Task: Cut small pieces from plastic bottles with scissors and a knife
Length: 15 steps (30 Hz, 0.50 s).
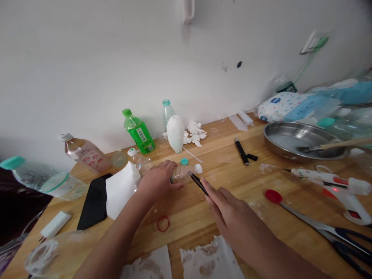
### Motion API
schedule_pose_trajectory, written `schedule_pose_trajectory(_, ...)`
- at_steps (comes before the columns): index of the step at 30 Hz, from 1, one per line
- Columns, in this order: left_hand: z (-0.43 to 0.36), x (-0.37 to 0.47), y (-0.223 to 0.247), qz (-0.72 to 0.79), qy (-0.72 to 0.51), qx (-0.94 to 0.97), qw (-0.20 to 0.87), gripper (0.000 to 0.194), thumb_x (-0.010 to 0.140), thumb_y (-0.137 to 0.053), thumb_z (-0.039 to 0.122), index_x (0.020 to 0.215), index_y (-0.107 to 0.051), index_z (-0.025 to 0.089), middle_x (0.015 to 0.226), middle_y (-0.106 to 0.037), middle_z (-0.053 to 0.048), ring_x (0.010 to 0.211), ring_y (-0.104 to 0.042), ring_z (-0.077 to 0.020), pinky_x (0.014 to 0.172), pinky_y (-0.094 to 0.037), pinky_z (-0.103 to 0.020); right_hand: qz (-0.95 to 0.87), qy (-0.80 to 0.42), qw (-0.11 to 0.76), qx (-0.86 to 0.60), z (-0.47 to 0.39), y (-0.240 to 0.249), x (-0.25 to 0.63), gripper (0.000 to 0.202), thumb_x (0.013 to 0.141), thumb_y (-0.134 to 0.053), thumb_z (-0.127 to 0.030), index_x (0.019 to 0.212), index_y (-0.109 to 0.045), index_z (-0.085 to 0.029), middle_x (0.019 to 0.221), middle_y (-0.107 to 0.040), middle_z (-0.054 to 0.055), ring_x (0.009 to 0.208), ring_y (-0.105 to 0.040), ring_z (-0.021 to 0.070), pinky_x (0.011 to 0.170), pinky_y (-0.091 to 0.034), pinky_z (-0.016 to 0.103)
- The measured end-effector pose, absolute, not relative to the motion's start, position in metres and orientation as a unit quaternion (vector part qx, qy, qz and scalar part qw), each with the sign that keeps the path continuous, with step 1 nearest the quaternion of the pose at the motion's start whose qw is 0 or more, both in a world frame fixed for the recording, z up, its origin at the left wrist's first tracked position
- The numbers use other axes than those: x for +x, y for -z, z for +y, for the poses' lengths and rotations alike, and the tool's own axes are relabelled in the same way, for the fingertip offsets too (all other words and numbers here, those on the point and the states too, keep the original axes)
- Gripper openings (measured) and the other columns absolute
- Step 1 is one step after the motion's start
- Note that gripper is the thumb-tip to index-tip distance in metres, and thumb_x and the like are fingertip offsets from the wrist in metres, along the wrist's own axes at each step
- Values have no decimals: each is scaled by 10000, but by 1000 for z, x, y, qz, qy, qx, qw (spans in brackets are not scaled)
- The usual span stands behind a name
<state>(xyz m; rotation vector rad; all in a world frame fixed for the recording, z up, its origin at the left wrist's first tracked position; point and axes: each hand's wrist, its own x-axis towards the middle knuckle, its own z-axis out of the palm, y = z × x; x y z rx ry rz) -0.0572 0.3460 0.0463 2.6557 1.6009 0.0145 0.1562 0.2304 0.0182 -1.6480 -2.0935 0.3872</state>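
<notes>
My left hand (pixel 161 178) is wrapped over a clear plastic bottle (pixel 182 173) that lies on its side with its white cap pointing right. My right hand (pixel 222 201) grips a dark utility knife (pixel 198 183), its tip close to the bottle's neck. A teal cap (pixel 184 161) lies just behind the bottle. White paper (pixel 120 190) sits left of my left hand, and a red ring (pixel 163 223) lies in front of the bottle. My left palm hides the rest of the bottle.
Behind stand a green bottle (pixel 139 131) and a white-covered form (pixel 175 133). At the right are a metal pan (pixel 302 153), a glue gun (pixel 337 184), scissors (pixel 322 226) and a black marker (pixel 241 151). A black phone (pixel 94 201) and several bottles lie left.
</notes>
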Motion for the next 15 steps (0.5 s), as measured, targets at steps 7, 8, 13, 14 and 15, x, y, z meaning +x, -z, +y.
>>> schedule_pose_trajectory(7,346,-55,-36,512,13,858,-37,580,878,-589,582,1325,-462,234,1310,-606,-86,1003,-697,-300,769,-529,-388,-739,-73,279,-609,231,-26,158,478,1017,-328,-313,1482,-403,-230,1020,-671,97,760,-695,243,608,-553,392)
schedule_pose_trajectory(8,345,-54,-36,508,17,860,-45,581,891,-566,589,1338,-460,233,1324,-595,-92,1021,-691,-302,788,-530,-394,-735,-61,278,-616,232,-27,158,492,1006,-343,-302,1490,-378,-223,1022,-665,95,753,-694,245,582,-544,382)
schedule_pose_trajectory(13,343,-50,-37,501,37,863,-49,606,895,-538,628,1331,-492,209,1344,-572,-114,1086,-660,-320,849,-535,-423,-740,-44,240,-626,233,-22,158,521,976,-344,-206,1496,-316,-198,1005,-645,80,712,-686,234,535,-516,355)
schedule_pose_trajectory(14,342,-50,-38,500,35,864,-43,629,888,-543,636,1340,-488,202,1351,-566,-120,1100,-652,-330,862,-535,-436,-743,-46,236,-625,233,-20,158,517,983,-338,-201,1499,-306,-192,1015,-643,82,714,-686,229,543,-519,353)
schedule_pose_trajectory(15,342,-51,-39,497,31,866,-34,643,891,-538,636,1353,-480,193,1357,-561,-127,1111,-646,-337,877,-533,-451,-744,-48,234,-624,233,-18,158,513,991,-332,-201,1502,-296,-186,1023,-642,87,718,-687,227,548,-523,352)
